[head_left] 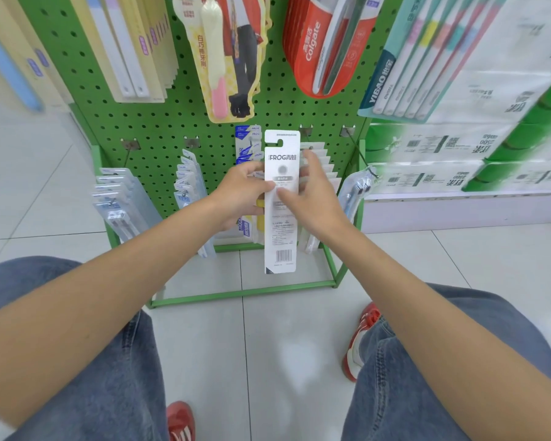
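Low on the green pegboard rack (159, 122), in front of its bottom row of hooks and a little right of the middle, you hold the toothbrush pack (282, 230) upright. It is a long white card with its printed back and barcode towards you. It hangs free of any hook, clear of the board, with its lower end above the rack's base frame (242, 292).

- Left hand (240, 195): pinches the pack's left edge about a third of the way down, thumb on the near face and fingers curled behind.
- Right hand (315, 198): pinches the right edge at the same height, thumb across the print and fingers reaching behind towards the board.
- Hang slot (280, 142): at the top of the card, open to one side and roughly level with the hook row.

Just behind your right hand a stack of white packs (318, 154) of a similar make hangs on one hook. Blue packs (247, 144) hang just left of the card. A bare hook (347, 132) sits near the rack's right edge.

Step in hand, as I judge it: the pack is being lined up for hanging, not yet on a peg.

Next move: pick the hook, most likely the one with the white stack. Bring the slot to the peg tip and keep the card square. Then slide it on before either hand lets go. Your right fingers crowd that stack, so watch that you don't knock it.
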`<state>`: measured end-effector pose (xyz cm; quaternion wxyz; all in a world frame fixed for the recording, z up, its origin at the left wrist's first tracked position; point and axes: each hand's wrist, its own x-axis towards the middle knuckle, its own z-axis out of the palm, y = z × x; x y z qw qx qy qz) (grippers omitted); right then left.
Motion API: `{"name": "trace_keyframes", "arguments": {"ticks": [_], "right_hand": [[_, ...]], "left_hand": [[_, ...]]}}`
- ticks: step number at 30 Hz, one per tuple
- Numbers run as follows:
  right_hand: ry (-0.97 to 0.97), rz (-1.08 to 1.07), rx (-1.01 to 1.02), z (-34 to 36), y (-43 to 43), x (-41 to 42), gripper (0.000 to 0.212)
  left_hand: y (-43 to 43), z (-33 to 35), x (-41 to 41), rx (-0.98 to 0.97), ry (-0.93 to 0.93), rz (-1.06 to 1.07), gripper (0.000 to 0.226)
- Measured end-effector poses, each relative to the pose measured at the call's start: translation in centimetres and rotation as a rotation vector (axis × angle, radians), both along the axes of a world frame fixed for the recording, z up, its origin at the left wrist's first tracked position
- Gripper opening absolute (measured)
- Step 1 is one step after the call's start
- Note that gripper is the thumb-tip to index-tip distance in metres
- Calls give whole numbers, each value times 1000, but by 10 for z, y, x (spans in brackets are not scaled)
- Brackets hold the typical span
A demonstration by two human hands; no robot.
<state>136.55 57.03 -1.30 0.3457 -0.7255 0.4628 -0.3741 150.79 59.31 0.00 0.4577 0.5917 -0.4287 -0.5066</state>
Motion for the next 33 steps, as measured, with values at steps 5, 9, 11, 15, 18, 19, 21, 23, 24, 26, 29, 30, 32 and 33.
{"name": "trace_keyframes", "arguments": {"ticks": [5,9,11,15,18,19,21,23,24,26,29,30,32,33], "right_hand": [[144,104,78,-7,4,1,87],[112,120,163,-9,-2,-5,50],[31,132,159,-5,2,-5,37],[-30,164,171,-6,7,-2,32],[-27,145,224,-7,7,-1,29],[-33,140,249,-8,6,0,28],[-51,129,294,-9,6,2,28],[-58,119,324,-9,6,4,28],[-60,113,330,-9,7,5,28],[-63,84,337,-9,7,5,28],[-83,74,349,-11,6,6,29],[-80,83,354,-10,6,7,28],[-63,102,354,-9,6,9,29],[-55,106,349,-8,5,10,29]], "left_hand": [[2,3,-2,36,117,-89,27],[5,4,-5,10,151,-127,27],[4,5,-5,-26,84,-75,24],[-4,5,0,-62,-4,86,18],[-8,3,3,-99,-90,137,28],[-9,1,4,-109,-110,150,32],[-10,-1,7,-125,-126,165,32],[-10,-2,9,-163,-156,165,26],[-11,-2,10,-184,-171,167,24],[-11,-1,11,-206,-188,162,19],[-10,-1,13,-201,-253,109,6],[-9,0,15,-200,-283,98,8],[-9,1,19,-180,-305,84,16],[-8,3,22,-163,-297,75,15]]}}
